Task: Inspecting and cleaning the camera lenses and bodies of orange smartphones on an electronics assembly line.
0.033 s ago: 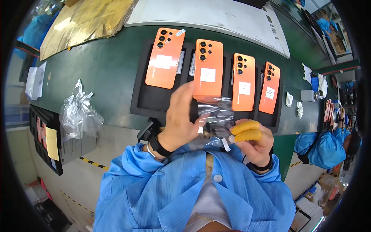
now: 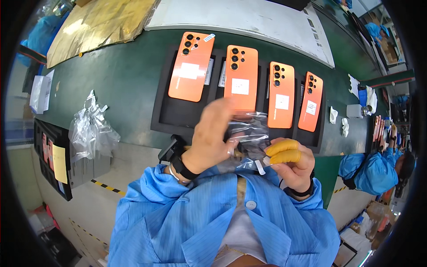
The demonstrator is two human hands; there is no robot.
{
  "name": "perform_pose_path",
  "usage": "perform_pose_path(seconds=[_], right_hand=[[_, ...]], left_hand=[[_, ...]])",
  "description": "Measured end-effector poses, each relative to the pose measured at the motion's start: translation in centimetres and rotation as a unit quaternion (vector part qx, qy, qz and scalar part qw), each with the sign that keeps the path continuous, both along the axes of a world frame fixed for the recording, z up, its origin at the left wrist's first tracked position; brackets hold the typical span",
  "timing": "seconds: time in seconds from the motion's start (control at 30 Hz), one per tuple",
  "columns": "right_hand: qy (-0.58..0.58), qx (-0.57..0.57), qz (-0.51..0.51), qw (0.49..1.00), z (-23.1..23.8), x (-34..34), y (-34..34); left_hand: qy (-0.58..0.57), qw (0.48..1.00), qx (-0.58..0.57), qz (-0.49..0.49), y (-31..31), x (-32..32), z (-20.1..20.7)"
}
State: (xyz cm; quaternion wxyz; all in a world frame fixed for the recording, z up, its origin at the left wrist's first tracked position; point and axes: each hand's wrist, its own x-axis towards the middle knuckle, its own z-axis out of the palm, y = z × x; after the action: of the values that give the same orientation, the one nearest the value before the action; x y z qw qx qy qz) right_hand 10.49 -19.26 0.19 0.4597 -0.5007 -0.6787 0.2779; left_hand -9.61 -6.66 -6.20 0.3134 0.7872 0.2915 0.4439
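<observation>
Four orange phones lie back up in front of me, each with a white label. My left hand is beside the lower end of the second phone from the left. Its fingers are stretched out and blurred, apart from the thumb, which touches a crinkled clear plastic bag. My right hand, with yellow finger cots on two fingers, pinches the bag's edge near a white tab. The bag meets that phone's lower end; whether it covers it, I cannot tell. The leftmost phone has a small strip by its cameras.
Black trays lie under the phones on the green table. More clear bags hang at the left, by a black tray with phones. White scraps and a small bottle stand right. A co-worker sits far right.
The fingers of my left hand have moved slightly to the right, over the phone's lower edge, and are blurred. My right hand keeps its hold on the bag.
</observation>
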Motion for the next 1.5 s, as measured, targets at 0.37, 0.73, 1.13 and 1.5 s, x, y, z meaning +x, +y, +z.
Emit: perform_pose_path(seconds=[0.37, 0.73, 1.13, 1.5], right_hand=[[-0.059, -0.016, -0.11, 0.992, -2.1, 0.2, 5.5], [-0.288, -0.017, -0.136, 0.948, -5.8, -1.8, 7.2], [-0.32, -0.007, -0.141, 0.937, -5.4, -1.8, 7.9], [-0.324, -0.023, -0.097, 0.941, -1.5, -0.7, 15.2]], left_hand=[[0.038, 0.983, 0.07, -0.166, 0.1, -1.3, -1.0], [-0.056, 0.942, -0.314, -0.107, 10.1, -5.4, 6.1], [0.318, 0.947, -0.036, 0.038, 14.2, -5.0, 3.3], [0.364, 0.867, 0.276, 0.201, 9.2, -4.7, 2.1]])
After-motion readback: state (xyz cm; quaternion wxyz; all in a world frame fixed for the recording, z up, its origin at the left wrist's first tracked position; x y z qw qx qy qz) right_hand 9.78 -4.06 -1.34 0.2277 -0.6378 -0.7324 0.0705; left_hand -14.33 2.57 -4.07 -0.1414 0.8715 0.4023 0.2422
